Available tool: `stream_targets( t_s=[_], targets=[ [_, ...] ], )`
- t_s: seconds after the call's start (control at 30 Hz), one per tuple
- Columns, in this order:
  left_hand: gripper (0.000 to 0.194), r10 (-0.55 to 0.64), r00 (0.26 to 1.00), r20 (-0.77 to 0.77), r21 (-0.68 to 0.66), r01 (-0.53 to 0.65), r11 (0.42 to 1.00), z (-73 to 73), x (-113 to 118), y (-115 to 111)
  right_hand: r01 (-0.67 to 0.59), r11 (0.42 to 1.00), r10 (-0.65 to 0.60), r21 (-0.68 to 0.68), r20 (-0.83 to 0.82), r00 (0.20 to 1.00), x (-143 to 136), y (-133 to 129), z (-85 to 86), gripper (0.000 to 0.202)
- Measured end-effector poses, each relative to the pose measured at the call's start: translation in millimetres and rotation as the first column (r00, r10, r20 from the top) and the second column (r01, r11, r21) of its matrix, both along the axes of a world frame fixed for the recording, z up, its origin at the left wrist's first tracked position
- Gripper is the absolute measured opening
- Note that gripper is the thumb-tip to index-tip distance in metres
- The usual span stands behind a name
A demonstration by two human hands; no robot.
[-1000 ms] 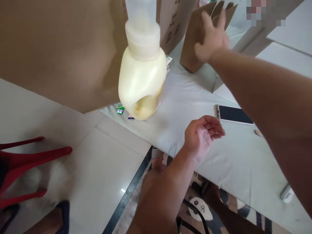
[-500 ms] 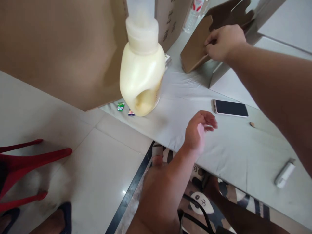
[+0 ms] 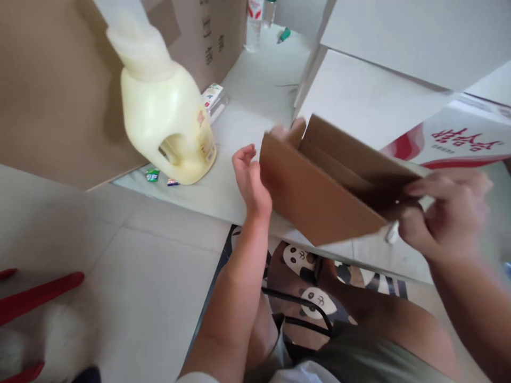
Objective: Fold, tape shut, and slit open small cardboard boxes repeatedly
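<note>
A brown cardboard box, its top side open, is tilted above the front part of the cloth-covered table. My right hand grips its right end, thumb outside and fingers at the edge; motion blurs it a little. Beside the box's left end is my left hand, upright with its fingers apart and nothing in it. Some blurred fingertips show at the box's far left corner; whose they are I cannot tell. A pale yellow jug stands left of my left hand.
Large cardboard rises at the left. White boxes stand at the back right, near a red-and-white carton. Bottles, a green item and small packets lie or stand on the table. Red stool legs are at lower left.
My right hand has brought the cardboard box from the back of the table toward me. My left hand has moved left and up to the box's left end. The view has shifted right.
</note>
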State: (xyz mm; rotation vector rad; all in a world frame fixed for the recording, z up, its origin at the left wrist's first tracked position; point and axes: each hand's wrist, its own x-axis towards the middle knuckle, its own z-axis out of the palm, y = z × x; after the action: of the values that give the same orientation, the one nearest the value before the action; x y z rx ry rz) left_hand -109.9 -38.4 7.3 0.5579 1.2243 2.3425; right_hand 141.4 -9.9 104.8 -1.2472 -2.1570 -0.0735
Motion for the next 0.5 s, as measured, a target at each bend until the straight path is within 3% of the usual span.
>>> stream_targets(
  t_s=[0.1,0.17,0.27,0.37,0.43,0.5],
  targets=[
    [0.041,-0.328,0.932,-0.152,0.142,0.349,0.926,5.2,21.9,0.8,-0.083,0.973,0.103,0.216,-0.084,0.991,50.0,-16.6,-18.6,0.011],
    [0.042,-0.434,0.879,-0.198,0.148,0.464,0.873,8.6,40.1,2.8,-0.047,0.985,0.074,0.168,-0.16,0.984,68.4,-17.3,-34.6,0.017],
    [0.047,-0.424,0.879,-0.216,0.105,0.453,0.885,10.0,63.3,8.9,0.047,0.998,-0.028,0.05,-0.325,0.945,79.2,-13.6,-58.3,0.031],
    [0.048,-0.375,0.892,-0.251,0.04,0.397,0.917,8.3,76.6,14.7,0.11,0.992,-0.127,-0.065,-0.568,0.813,82.1,-15.2,-78.0,0.054],
    [0.044,-0.371,0.878,-0.302,0.029,0.398,0.917,7.2,81.5,15.0,0.038,0.964,-0.216,-0.264,-0.688,0.693,85.5,-19.6,-90.0,0.061],
    [0.036,-0.365,0.851,-0.379,0.026,0.404,0.914,6.2,85.2,11.4,-0.08,0.888,-0.315,-0.452,-0.727,0.61,91.8,-24.4,-101.9,0.057]
  ],
)
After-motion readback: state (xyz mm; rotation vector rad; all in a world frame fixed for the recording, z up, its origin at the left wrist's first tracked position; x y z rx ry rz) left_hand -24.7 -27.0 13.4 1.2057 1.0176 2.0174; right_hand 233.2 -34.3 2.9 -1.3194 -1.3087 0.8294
